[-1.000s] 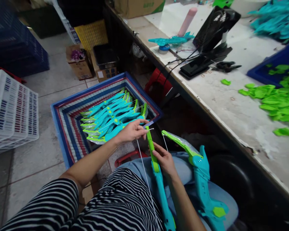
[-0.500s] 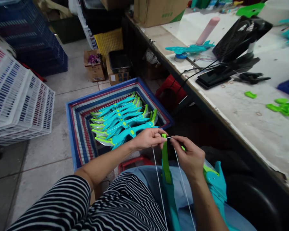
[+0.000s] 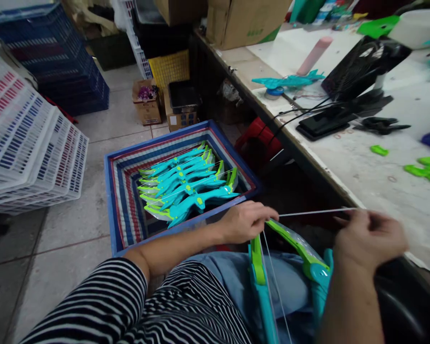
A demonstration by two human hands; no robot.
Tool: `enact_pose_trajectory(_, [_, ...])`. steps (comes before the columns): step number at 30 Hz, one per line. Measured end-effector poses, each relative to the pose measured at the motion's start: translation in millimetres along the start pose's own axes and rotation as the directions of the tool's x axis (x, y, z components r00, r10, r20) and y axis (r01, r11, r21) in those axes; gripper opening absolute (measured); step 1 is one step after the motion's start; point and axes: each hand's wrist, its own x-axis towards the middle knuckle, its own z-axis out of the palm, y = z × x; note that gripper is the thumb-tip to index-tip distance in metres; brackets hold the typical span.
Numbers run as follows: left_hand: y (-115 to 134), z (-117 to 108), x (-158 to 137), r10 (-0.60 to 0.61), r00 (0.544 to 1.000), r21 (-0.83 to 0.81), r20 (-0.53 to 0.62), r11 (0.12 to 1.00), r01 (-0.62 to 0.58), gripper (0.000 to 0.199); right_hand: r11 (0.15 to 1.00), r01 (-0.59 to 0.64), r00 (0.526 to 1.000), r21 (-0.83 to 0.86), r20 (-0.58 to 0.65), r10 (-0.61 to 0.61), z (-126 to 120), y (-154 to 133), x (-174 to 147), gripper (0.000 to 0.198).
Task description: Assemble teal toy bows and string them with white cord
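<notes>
A turquoise and green toy bow (image 3: 258,270) stands across my lap, its green tip at the fingers of my left hand (image 3: 246,220). Those fingers are closed around the tip and the string there. Out to the right, my right hand (image 3: 370,239) pinches the white string (image 3: 315,212), which runs taut between the two hands. More string hangs down beside the bow. A second toy bow (image 3: 320,274) with a green limb rests on my right thigh, partly hidden by my right forearm. Both hands' fingertips are partly hidden.
Several strung toy bows (image 3: 186,184) lie in a blue crate (image 3: 109,200) with striped lining. White crates (image 3: 62,157) stand at left. On the table (image 3: 344,177) are a phone (image 3: 322,125), black snips (image 3: 381,125), green parts (image 3: 426,169) and a pink cylinder (image 3: 313,56). A red stool (image 3: 258,138) is underneath.
My right hand has moved away to the right, drawing the white string out straight from the bow tip. My left hand stays at the tip, now with fingers curled over it.
</notes>
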Motion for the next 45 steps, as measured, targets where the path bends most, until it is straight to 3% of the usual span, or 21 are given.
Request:
enact_pose_trajectory(2, [2.6, 6.9, 4.9, 0.001, 0.999, -0.081, 0.039, 0.997, 0.002, 0.021, 0.992, -0.019, 0.997, 0.121, -0.076, 0.028, -4.7, -9.3, -5.9, 0.023])
enact_pose_trajectory(4, [4.2, 11.9, 13.1, -0.139, 0.989, -0.242, 0.043, 0.959, 0.146, 0.011, 0.969, 0.182, 0.98, 0.167, 0.056, -0.193, -10.0, -26.1, -31.2, 0.015])
enact_pose_trajectory(6, [6.1, 13.5, 21.8, -0.329, 0.941, -0.437, 0.081, 0.837, 0.33, 0.017, 0.915, 0.376, 0.9, 0.146, 0.18, -0.398, -13.2, -41.5, -64.1, 0.01])
enact_pose_trajectory(8, [9.5, 11.2, 27.3, -0.448, 0.885, -0.538, 0.123, 0.72, 0.439, 0.018, 0.882, 0.457, 0.848, 0.113, 0.244, -0.471, -12.8, -49.2, -90.9, 0.009])
enact_pose_trajectory(10, [15.1, 6.1, 28.2, -0.486, 0.87, -0.515, 0.084, 0.726, 0.456, 0.011, 0.881, 0.463, 0.835, 0.104, 0.283, -0.472, -9.4, -49.1, -105.2, 0.007])
enact_pose_trajectory(14, [28.7, -3.3, 19.7, -0.341, 0.924, -0.25, -0.173, 0.923, 0.294, 0.007, 0.887, 0.438, 0.838, 0.143, 0.291, -0.461, -2.7, -43.9, -107.9, 0.006])
enact_pose_trajectory(17, [33.6, -2.7, 13.2, -0.272, 0.925, -0.248, -0.263, 0.946, 0.208, 0.013, 0.905, 0.389, 0.86, 0.172, 0.284, -0.424, -4.0, -46.3, -105.7, 0.005])
enact_pose_trajectory(21, [31.9, 0.1, 11.3, -0.43, 0.893, -0.504, -0.13, 0.805, 0.314, 0.005, 0.939, 0.295, 0.904, 0.178, 0.267, -0.334, -11.5, -51.0, -102.8, 0.007])
enact_pose_trajectory(26, [33.4, -7.6, 11.4, -0.455, 0.882, -0.551, 0.124, 0.708, 0.442, 0.021, 0.942, 0.289, 0.928, 0.171, 0.19, -0.319, -14.5, -54.0, -96.9, 0.006])
enact_pose_trajectory(29, [37.1, -8.0, 11.4, -0.444, 0.884, -0.562, 0.15, 0.697, 0.445, 0.024, 0.929, 0.314, 0.923, 0.197, 0.165, -0.348, -12.8, -55.5, -96.4, 0.009])
enact_pose_trajectory(32, [40.5, -1.7, 11.0, -0.457, 0.883, -0.613, 0.104, 0.67, 0.419, 0.019, 0.923, 0.296, 0.917, 0.245, 0.198, -0.347, -13.9, -55.4, -96.7, 0.014])
enact_pose_trajectory(36, [42.9, 3.8, 11.5, -0.542, 0.838, -0.622, 0.066, 0.635, 0.459, 0.009, 0.902, 0.351, 0.876, 0.253, 0.25, -0.412, -21.7, -53.1, -91.9, 0.016])
enact_pose_trajectory(39, [43.8, -0.2, 14.6, -0.554, 0.819, -0.576, 0.151, 0.623, 0.529, 0.008, 0.861, 0.456, 0.81, 0.225, 0.295, -0.507, -29.6, -51.7, -83.5, 0.013])
enact_pose_trajectory(41, [44.2, -4.8, 16.7, -0.516, 0.829, -0.535, 0.217, 0.648, 0.543, 0.008, 0.842, 0.499, 0.773, 0.205, 0.335, -0.539, -34.9, -51.8, -77.4, 0.012])
enact_pose_trajectory(45, [44.3, -13.6, 16.6, -0.402, 0.872, -0.384, 0.28, 0.786, 0.485, 0.011, 0.812, 0.564, 0.702, 0.151, 0.43, -0.568, -43.6, -56.0, -69.4, 0.013])
